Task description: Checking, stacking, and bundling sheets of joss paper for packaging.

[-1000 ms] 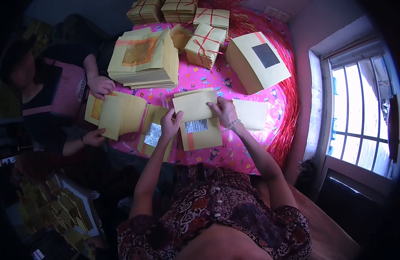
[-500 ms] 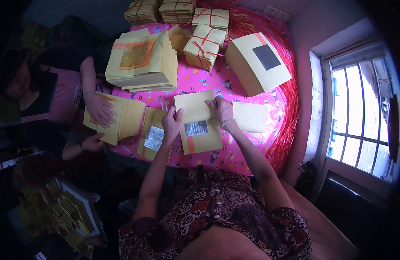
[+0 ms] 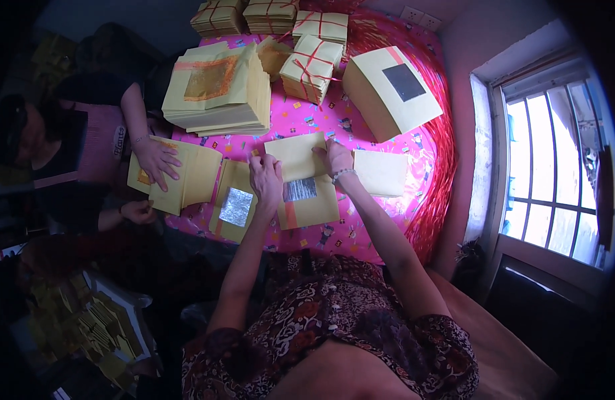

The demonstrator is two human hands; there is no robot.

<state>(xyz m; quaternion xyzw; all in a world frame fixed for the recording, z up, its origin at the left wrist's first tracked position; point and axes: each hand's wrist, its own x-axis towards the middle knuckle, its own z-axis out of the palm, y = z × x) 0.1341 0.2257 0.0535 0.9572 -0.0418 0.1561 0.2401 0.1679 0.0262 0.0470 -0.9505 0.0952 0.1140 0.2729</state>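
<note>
A yellow sheet of joss paper (image 3: 295, 153) is before me on the pink table, its far half lifted in a curve. On its near half are a silver foil square and a red stripe. My left hand (image 3: 267, 179) is closed at the sheet's left edge, fingers curled. With thumb and fingers pinched together, my right hand (image 3: 337, 160) grips the right edge. Left of my left hand lies a foil-faced joss paper sheet (image 3: 235, 205). Beside my right hand is a plain pale yellow stack of paper (image 3: 382, 173).
At the left a co-worker's hands (image 3: 158, 160) rest on folded yellow paper (image 3: 201, 175). Farther back stand a tall paper stack (image 3: 214, 83), a foil-topped stack (image 3: 391, 93) and several tied bundles (image 3: 312, 63). Red strands (image 3: 442, 157) line the table's right rim beside a barred window (image 3: 551, 167).
My left hand has shifted slightly up along the sheet's left edge and turned its back upward. The right hand stays near the right edge. The co-worker's lower hand has drawn back from the paper.
</note>
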